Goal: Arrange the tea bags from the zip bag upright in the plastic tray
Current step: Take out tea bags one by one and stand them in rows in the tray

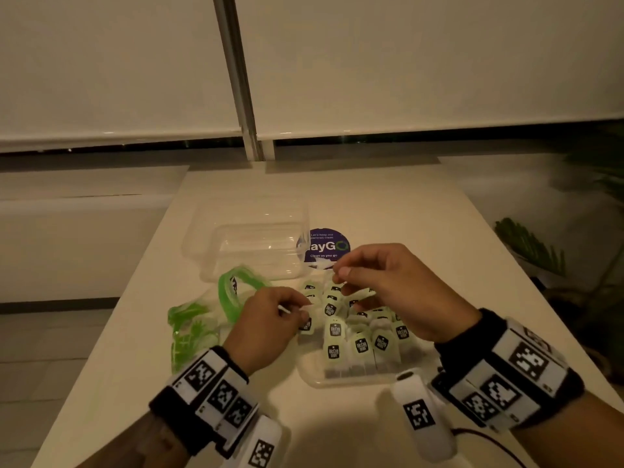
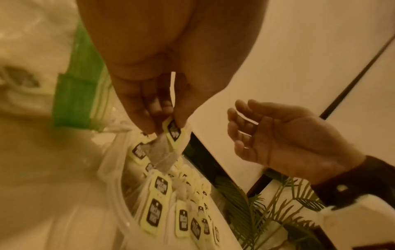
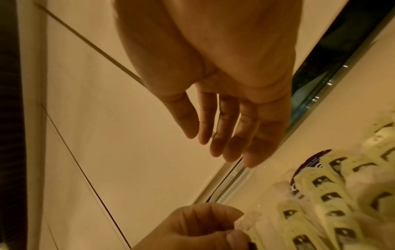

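Several tea bags (image 1: pixel 361 342) with pale green tags stand upright in rows in a shallow clear plastic tray (image 1: pixel 337 382) at the table's front centre. My left hand (image 1: pixel 304 307) is over the tray's left end and pinches one tea bag (image 2: pixel 174 133) by its tag, with the pouch hanging below. My right hand (image 1: pixel 341 278) hovers above the tray's far side, fingers (image 3: pixel 220 132) relaxed and holding nothing. The crumpled zip bag (image 1: pixel 189 325) with its green closure lies left of the tray.
A deeper clear plastic container (image 1: pixel 250 244) stands behind the zip bag, next to a round purple sticker (image 1: pixel 326 246) on the table. A potted plant (image 1: pixel 530 248) sits off the table's right edge. Window blinds hang behind the table.
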Demonstrator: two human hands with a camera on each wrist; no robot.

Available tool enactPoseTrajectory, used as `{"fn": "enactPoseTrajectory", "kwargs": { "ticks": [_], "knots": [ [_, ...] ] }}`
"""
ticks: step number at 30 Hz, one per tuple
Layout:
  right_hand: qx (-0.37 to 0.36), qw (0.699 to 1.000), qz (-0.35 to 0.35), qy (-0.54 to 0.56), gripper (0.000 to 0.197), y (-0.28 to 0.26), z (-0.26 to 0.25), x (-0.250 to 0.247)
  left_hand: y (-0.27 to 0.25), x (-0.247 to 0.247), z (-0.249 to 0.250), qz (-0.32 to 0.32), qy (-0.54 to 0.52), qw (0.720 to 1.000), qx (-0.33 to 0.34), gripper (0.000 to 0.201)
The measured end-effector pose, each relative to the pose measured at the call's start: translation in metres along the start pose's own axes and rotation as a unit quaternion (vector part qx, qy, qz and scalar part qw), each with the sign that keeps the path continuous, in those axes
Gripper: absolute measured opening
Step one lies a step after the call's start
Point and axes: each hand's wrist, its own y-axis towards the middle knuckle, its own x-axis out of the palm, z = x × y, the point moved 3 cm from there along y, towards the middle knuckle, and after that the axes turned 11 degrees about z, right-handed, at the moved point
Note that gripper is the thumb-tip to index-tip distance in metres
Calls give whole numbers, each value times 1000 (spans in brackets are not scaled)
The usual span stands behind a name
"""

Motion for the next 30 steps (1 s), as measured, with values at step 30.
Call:
{"fn": "enactPoseTrajectory", "kwargs": {
  "ticks": [30],
  "knots": [
    [-44, 998, -2, -53, 9, -6, 8, -6, 10, 35, -10, -17, 212, 973, 87, 29]
  ]
}}
